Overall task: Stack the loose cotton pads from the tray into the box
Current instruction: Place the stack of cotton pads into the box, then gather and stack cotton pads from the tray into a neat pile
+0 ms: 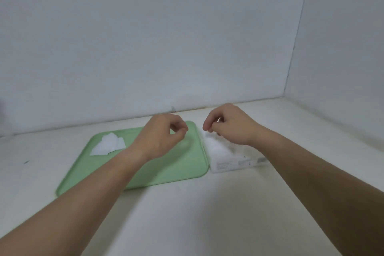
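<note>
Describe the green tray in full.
The tray is a pale green rectangle with rounded corners and a low raised rim, plastic by its look. It lies flat on the white table. A small pile of white cotton pads sits in its far left corner. The left hand hangs over its far right part. The box lies close beside its right edge.

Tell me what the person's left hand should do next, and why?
Probably reach left to the pads lying on the tray: the left hand hovers over bare tray, seemingly holding nothing, while the right hand is over the box.
</note>
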Available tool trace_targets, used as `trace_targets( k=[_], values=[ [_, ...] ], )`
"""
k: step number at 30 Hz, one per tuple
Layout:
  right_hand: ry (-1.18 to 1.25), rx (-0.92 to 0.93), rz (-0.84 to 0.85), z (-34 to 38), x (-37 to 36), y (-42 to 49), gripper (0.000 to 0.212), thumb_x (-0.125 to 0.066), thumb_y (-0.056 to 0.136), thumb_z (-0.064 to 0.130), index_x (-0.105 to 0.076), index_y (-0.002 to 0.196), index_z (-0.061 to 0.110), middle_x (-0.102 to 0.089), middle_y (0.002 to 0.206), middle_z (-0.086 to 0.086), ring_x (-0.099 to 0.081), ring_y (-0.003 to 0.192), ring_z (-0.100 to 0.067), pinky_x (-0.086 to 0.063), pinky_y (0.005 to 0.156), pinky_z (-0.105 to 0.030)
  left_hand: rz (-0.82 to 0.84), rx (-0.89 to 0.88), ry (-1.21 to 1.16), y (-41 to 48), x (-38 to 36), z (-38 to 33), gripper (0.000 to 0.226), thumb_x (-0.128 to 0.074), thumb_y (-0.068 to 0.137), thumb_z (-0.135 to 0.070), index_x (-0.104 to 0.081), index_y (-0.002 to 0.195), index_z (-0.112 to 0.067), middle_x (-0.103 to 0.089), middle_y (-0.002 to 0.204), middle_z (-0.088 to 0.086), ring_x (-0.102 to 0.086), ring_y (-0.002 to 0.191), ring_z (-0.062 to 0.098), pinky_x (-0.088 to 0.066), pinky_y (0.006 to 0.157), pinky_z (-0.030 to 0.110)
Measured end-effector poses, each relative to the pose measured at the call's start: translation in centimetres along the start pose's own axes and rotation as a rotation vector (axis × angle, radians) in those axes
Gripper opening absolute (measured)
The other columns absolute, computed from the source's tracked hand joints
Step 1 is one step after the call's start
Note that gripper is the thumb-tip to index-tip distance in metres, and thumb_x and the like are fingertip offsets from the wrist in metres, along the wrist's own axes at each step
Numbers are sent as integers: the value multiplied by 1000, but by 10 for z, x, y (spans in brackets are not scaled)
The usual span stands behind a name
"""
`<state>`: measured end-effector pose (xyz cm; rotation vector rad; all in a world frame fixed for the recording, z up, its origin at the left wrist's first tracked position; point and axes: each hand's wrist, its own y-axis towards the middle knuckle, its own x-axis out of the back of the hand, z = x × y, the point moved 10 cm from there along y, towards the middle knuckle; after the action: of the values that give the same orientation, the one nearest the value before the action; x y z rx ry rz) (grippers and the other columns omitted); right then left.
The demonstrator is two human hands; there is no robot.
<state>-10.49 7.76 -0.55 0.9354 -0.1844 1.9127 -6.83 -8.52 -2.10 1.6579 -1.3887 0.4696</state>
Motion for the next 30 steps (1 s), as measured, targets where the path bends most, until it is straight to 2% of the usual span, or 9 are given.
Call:
trace_targets(
  k=[4,6,8,13,16,18,21,25,30],
  values=[
    [56,22,75,34,-71,24,36,-51,82,0,-75,74,26,-71,77,9,-57,59,5,-44,57,-12,-112,223,2,-40,51,80,16,-69,90,-20,-72,78,-29,-73,79,-14,-65,72,2,-52,72,24],
    [60,6,120,46,-109,36,35,-50,84,0,-74,78,25,-69,80,10,-57,63,4,-42,57,-10,-153,310,29,-58,69,115,15,-68,92,-20,-72,81,-29,-72,85,-14,-65,76,3,-46,68,12],
    [28,-4,162,51,-144,50,34,-49,86,0,-75,86,23,-66,81,13,-60,75,-1,-43,66,-12,-171,376,42,-70,77,143,14,-65,94,-17,-71,87,-28,-70,90,-14,-65,81,5,-40,66,3],
    [-164,-92,211,45,-210,84,31,-48,87,10,-69,108,20,-67,117,2,-61,109,-20,-50,98,-35,-203,426,53,-79,79,181,15,-60,97,-15,-71,94,-24,-69,92,-13,-63,88,9,-46,82,22],
    [-331,-137,154,42,-223,97,34,-54,89,23,-64,120,14,-59,129,-8,-51,123,-29,-48,99,-42,-259,442,-23,-75,80,189,21,-56,93,-6,-72,96,-19,-70,91,-8,-66,89,15,-49,83,25],
    [-429,-171,181,38,-233,103,43,-56,90,35,-58,128,14,-50,134,-11,-39,129,-32,-45,98,-42,-303,463,-86,-73,82,197,22,-56,92,-6,-72,93,-22,-69,88,-10,-66,85,15,-48,75,19],
    [-419,-182,234,34,-241,108,48,-63,86,40,-62,123,11,-48,128,-11,-36,125,-32,-45,94,-41,-380,463,-170,-75,88,206,21,-61,91,-9,-71,86,-27,-68,84,-11,-66,80,13,-43,67,12],
    [-295,-147,260,33,-239,110,50,-74,80,39,-66,121,13,-58,121,-4,-46,119,-27,-47,97,-40,-458,427,-197,-82,104,203,13,-65,90,-14,-72,89,-25,-68,84,-12,-61,67,-4,-41,59,7],
    [-354,-133,332,35,-245,110,53,-81,73,38,-62,120,23,-63,114,3,-58,107,-23,-50,95,-40,-503,421,-222,-90,115,201,10,-66,91,-15,-72,89,-23,-68,84,-13,-57,59,-5,-40,55,8]
  ],
)
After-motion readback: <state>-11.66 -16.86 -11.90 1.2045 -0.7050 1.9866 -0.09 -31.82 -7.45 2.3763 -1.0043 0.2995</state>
